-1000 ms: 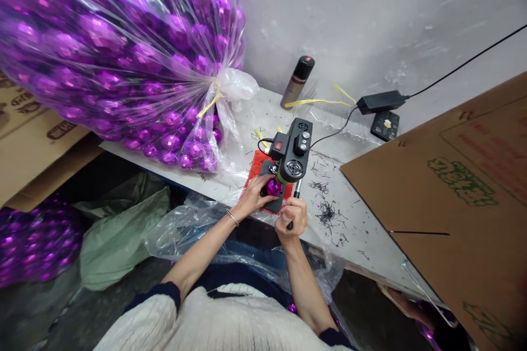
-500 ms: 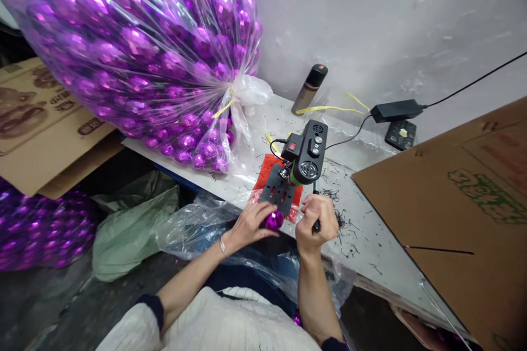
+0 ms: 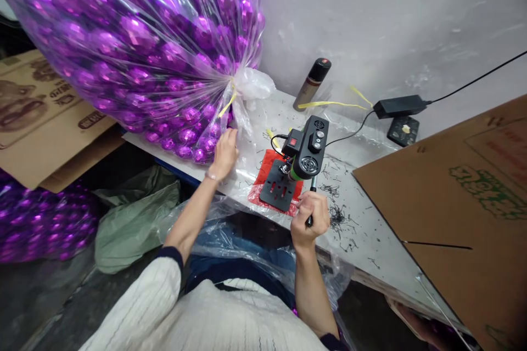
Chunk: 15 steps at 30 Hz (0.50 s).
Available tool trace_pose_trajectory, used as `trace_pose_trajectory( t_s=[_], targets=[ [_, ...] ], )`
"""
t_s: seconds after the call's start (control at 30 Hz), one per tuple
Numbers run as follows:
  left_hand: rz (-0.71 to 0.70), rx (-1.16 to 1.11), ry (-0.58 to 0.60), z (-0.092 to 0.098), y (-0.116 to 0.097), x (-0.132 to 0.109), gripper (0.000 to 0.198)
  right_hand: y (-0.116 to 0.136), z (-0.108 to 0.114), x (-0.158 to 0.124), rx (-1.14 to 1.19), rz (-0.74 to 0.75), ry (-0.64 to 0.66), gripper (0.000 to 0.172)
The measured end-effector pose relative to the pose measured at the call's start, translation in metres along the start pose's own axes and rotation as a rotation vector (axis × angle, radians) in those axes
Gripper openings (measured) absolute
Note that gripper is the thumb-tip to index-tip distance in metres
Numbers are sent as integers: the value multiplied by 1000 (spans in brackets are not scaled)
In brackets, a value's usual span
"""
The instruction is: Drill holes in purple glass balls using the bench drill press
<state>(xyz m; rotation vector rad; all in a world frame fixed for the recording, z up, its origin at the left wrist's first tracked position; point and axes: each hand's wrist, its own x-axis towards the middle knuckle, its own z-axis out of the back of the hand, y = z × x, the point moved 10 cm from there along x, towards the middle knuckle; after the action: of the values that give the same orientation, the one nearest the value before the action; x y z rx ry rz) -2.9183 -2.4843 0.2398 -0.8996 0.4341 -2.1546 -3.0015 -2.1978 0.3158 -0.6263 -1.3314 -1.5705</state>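
With the left hand [image 3: 224, 152] pressing spread fingers against the bulging bag of purple baubles [image 3: 135, 49] and the right hand [image 3: 310, 219] clenched on the press lever [image 3: 310, 203], a careless pull could tear the bag and spill baubles off the table's near edge.

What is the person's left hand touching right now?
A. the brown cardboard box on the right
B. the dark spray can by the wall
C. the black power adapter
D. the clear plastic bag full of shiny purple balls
D: the left hand rests against the clear plastic bag of shiny purple balls, near its tied neck.
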Motion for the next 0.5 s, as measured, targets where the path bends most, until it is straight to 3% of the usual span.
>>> trace_pose_trajectory(
  t_s=[0.07,0.13,0.3,0.5],
  targets=[
    [108,213,158,-17,23,40,38,0,-1,-1,6,5,9,25],
    [176,382,297,-35,37,58,38,0,-1,-2,5,16,17,24],
    [244,553,403,-52,42,66,43,3,-2,-2,-11,53,29,23],
    [211,615,508,-53,36,64,47,4,-2,-1,-12,69,29,22]
  ],
)
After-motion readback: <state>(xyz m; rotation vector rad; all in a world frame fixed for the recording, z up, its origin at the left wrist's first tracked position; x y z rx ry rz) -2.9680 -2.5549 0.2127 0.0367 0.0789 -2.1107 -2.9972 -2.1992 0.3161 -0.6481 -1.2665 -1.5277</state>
